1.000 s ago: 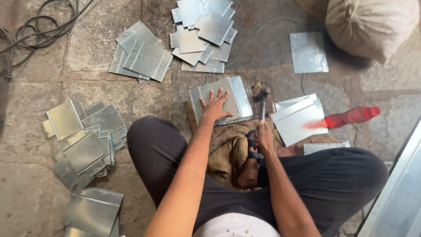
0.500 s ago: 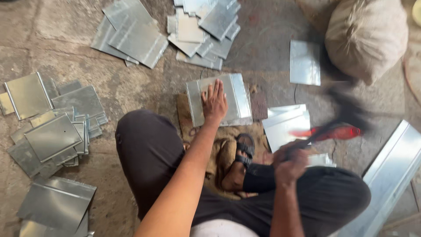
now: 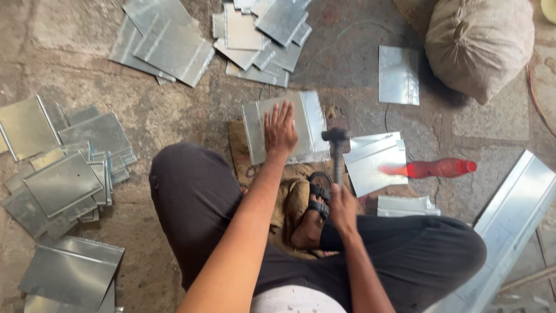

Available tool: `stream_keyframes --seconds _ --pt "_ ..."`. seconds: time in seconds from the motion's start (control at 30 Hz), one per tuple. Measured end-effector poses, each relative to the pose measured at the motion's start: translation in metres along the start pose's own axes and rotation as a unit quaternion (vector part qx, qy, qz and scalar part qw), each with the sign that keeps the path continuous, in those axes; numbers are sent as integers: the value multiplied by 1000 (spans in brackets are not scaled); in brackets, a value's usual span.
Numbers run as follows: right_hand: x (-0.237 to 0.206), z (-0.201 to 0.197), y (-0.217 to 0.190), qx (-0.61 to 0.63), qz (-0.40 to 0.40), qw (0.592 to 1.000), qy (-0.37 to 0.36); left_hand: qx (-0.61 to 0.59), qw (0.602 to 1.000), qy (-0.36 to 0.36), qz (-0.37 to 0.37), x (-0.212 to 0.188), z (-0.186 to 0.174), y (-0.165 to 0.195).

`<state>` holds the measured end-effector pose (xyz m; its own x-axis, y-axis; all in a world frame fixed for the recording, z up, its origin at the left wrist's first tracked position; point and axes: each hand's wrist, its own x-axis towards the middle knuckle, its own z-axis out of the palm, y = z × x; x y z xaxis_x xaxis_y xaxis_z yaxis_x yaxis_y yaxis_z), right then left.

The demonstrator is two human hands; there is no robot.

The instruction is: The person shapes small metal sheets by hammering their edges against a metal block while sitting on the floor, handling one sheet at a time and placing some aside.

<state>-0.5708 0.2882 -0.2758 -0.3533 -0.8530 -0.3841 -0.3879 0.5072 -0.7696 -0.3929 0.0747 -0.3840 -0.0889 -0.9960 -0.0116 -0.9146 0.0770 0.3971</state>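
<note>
A seated person's left hand [image 3: 280, 128] presses flat, fingers spread, on a metal sheet [image 3: 285, 126] lying on the floor ahead; the right hand [image 3: 343, 210] grips a hammer [image 3: 336, 152], its handle running away from the body, head just beside the sheet's right edge.

A bulging beige sack [image 3: 479, 43] of coarse woven cloth sits on the stone floor [image 3: 69, 69] at the upper right. A red plastic bottle [image 3: 435, 168] with a red cap lies on its side at the right. No labels, signs or screens show.
</note>
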Motion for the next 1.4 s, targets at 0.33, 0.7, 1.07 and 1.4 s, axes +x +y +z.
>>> stream_keyframes --seconds 0.33,0.7,1.07,1.4 --pt "-17 -61 -41 298 -408 853 129 10 1000 18 17 -3 -3 6" --pt "-6 -22 -19 141 -60 988 -11 4 999 47 16 4 -2 6" --pt "11 -13 -34 199 -419 879 108 -19 999 35 13 5 2 3" --pt "7 -45 -65 162 -78 984 6 -45 998 38 33 2 -4 7"
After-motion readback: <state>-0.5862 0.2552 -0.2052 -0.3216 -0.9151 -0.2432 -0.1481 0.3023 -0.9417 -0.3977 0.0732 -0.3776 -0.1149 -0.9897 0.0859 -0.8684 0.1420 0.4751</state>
